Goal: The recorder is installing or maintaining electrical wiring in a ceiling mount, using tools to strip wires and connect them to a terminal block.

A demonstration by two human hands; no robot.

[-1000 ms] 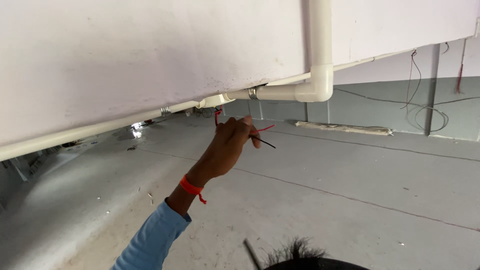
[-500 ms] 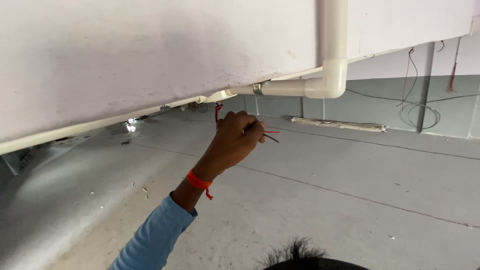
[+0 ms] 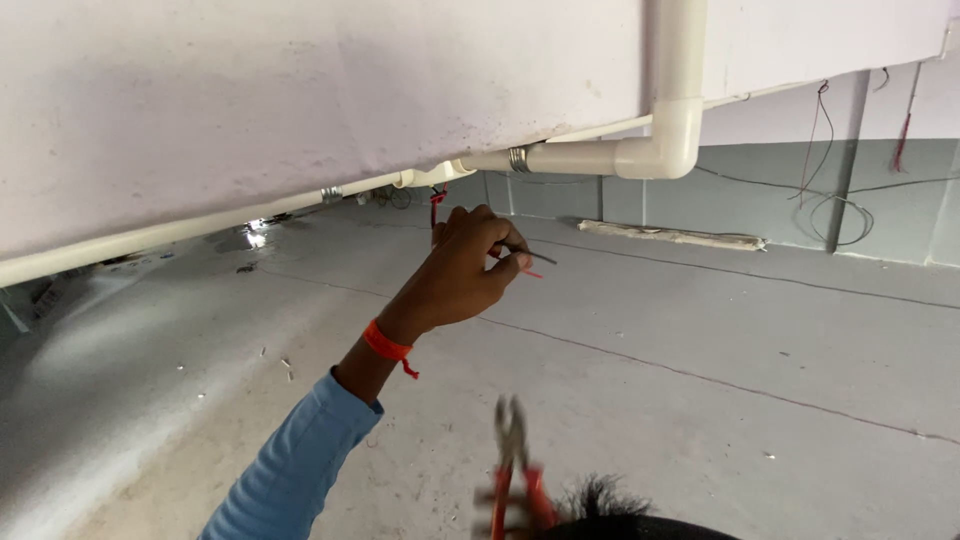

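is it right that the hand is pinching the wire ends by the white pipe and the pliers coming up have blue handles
Not quite. The head view shows the pliers with red handles, not blue. The rest holds: the left hand pinches the wire ends below the white pipe.

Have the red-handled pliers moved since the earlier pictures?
Yes. The pliers have come up into view at the bottom, below the white pipe elbow; before, they were out of the picture. The left hand holds the wires.

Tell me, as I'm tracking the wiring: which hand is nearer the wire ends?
Left. The left hand pinches the wires; the right hand is out of view, only the pliers show, lower down.
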